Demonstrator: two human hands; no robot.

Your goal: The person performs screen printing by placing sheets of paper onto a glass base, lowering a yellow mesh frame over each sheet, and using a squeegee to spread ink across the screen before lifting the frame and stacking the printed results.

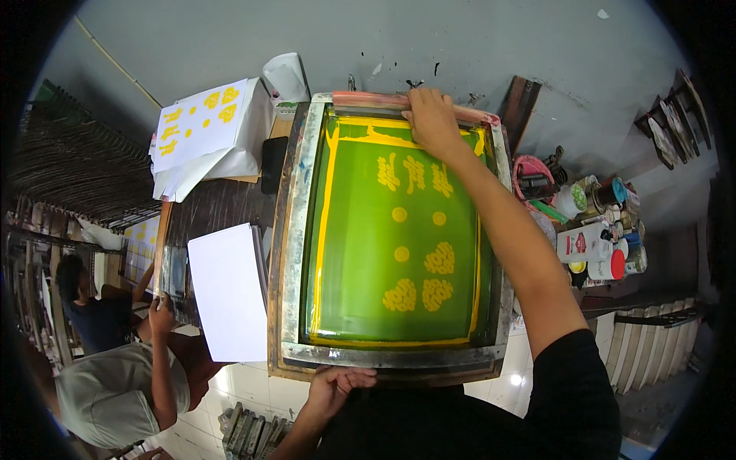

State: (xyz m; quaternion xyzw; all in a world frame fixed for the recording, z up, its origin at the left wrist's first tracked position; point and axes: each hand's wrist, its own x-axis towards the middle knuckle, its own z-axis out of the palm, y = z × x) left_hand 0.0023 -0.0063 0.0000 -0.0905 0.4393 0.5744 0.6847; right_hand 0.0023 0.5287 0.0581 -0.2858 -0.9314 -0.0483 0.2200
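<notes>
In front of me lies a screen printing frame [399,358] with metal bars. Its green mesh [353,253] carries yellow ink along the sides and shows yellow figures, dots and clustered shapes. My right hand [434,123] reaches over to the far end and is closed on a squeegee [368,100] with a reddish wooden handle, which lies along the far bar. At the near edge, left of the middle, my left hand [337,387] has its fingers curled against the frame. Part of that hand's grip is hidden.
Left of the frame lie a stack of white sheets [226,295], a dark phone [274,165] and a pile with a yellow-printed sheet [201,119]. Tubs and bottles [586,242] crowd the right side. Another person [123,387] stands at the left by drying racks [84,161].
</notes>
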